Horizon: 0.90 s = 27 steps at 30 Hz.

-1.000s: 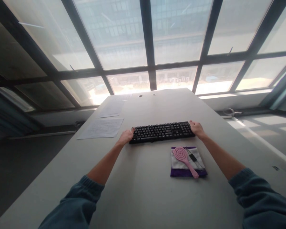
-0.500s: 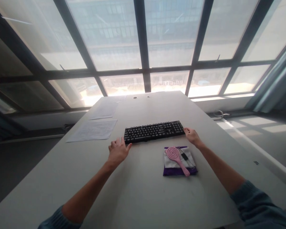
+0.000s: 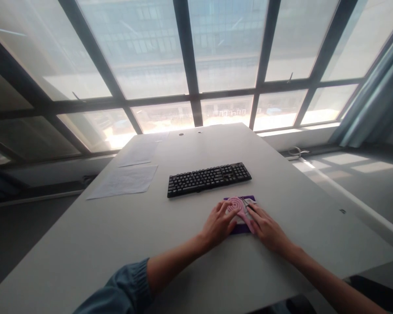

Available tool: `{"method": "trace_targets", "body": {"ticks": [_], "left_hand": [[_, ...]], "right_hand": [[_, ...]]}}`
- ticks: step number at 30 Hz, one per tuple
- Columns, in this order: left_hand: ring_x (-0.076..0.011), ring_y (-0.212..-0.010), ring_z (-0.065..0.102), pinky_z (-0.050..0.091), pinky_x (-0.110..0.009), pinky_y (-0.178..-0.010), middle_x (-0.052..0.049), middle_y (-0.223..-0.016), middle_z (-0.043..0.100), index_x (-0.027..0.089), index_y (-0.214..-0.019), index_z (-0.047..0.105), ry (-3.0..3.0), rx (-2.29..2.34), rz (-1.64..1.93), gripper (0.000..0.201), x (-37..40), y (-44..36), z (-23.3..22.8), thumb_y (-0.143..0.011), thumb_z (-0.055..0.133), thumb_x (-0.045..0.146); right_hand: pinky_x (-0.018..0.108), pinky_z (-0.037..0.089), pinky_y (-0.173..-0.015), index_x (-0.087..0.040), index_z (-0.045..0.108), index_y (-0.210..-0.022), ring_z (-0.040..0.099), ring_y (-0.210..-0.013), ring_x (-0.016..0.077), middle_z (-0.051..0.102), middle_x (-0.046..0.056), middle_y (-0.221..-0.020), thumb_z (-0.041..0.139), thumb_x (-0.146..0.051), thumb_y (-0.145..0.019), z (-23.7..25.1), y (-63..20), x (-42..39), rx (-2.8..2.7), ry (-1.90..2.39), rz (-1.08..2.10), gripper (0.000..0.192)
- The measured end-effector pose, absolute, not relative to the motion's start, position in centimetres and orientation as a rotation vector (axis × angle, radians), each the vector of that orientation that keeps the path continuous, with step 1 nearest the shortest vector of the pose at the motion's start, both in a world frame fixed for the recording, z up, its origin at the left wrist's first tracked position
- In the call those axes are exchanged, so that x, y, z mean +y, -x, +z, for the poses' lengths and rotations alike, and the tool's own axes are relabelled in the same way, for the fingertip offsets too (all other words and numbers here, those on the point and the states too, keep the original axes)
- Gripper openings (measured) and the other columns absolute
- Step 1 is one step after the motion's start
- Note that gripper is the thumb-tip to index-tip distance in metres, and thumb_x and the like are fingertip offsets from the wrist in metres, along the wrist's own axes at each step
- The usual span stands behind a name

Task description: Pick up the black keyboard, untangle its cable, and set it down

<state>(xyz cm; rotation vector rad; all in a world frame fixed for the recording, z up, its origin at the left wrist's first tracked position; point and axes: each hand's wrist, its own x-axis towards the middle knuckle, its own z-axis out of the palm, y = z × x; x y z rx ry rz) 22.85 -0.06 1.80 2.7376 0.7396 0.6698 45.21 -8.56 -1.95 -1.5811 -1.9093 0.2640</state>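
My left hand (image 3: 218, 222) lies at the left side of a folded purple and white cloth (image 3: 241, 228), fingers stretched out and touching the pink hairbrush (image 3: 235, 204) on top. My right hand (image 3: 267, 227) rests at the cloth's right side, its fingers extended over the edge and beside the brush handle. A small black item on a cord (image 3: 249, 206) lies on the cloth, mostly hidden under my right fingers. Just beyond the cloth is a black keyboard (image 3: 209, 179), slightly angled, with neither hand on it.
Printed paper sheets (image 3: 122, 182) lie on the left part of the white table (image 3: 124, 244). Round holes (image 3: 181, 134) sit near its far end. Large windows (image 3: 225, 48) stand behind, a curtain (image 3: 363, 113) hangs at right, and a white cable (image 3: 294, 151) lies by the wall.
Both hands have left the keyboard's ends and come toward me, meeting at the cloth and hairbrush. The keyboard stays on the table. The view has shifted slightly.
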Motion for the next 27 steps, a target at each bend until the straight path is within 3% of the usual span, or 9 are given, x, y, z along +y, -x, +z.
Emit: {"method": "trace_targets", "body": {"ticks": [6,10,18,22,27], "left_hand": [[-0.0376,-0.141,0.037,0.042,-0.06,-0.114,-0.013,-0.15,0.044,0.033,-0.144,0.052,-2.731,0.843,0.706,0.056,0.8,-19.1,0.1,-0.091,0.066,0.023],[-0.0349,-0.138,0.045,0.045,-0.057,-0.112,-0.014,-0.152,0.044,0.032,-0.149,0.048,-2.71,0.887,0.615,0.056,1.5,-14.9,0.3,-0.094,0.061,0.028],[-0.0321,-0.138,0.049,0.049,-0.051,-0.111,-0.008,-0.149,0.051,0.039,-0.148,0.048,-2.807,1.11,0.646,0.054,0.7,-3.4,0.5,-0.096,0.06,0.036],[-0.0306,-0.13,0.057,0.055,-0.049,-0.105,-0.009,-0.148,0.051,0.037,-0.146,0.049,-2.796,1.284,0.651,0.049,0.0,2.3,0.4,-0.098,0.055,0.038],[-0.0271,-0.13,0.058,0.057,-0.043,-0.104,-0.01,-0.15,0.05,0.03,-0.143,0.052,-2.751,1.452,0.631,0.045,-1.1,6.5,0.9,-0.099,0.055,0.038]], "right_hand": [[0.053,0.038,-0.12,-0.018,0.05,-0.151,0.041,-0.147,0.0321,0.044,0.014,-0.158,0.043,-0.025,-0.1,-1.5,-42.3,-7.5,-1.99,1.549,0.28,0.051],[0.051,0.037,-0.12,-0.008,0.049,-0.149,0.038,-0.148,0.0329,0.043,0.021,-0.158,0.046,-0.019,-0.097,-0.1,-38.4,-6.6,-2.118,1.497,0.307,0.054],[0.046,0.036,-0.121,-0.003,0.046,-0.149,0.039,-0.147,0.0333,0.044,0.025,-0.156,0.048,-0.029,-0.099,1.3,-29.1,-4.4,-2.311,1.306,0.309,0.055],[0.047,0.037,-0.12,-0.002,0.046,-0.146,0.038,-0.147,0.0346,0.044,0.027,-0.155,0.055,-0.03,-0.095,1.8,-23.5,-3.0,-2.392,1.155,0.288,0.059],[0.046,0.036,-0.12,0.002,0.047,-0.143,0.038,-0.147,0.0337,0.045,0.03,-0.152,0.048,-0.029,-0.099,2.3,-19.1,-1.3,-2.48,1.019,0.277,0.054]]}}
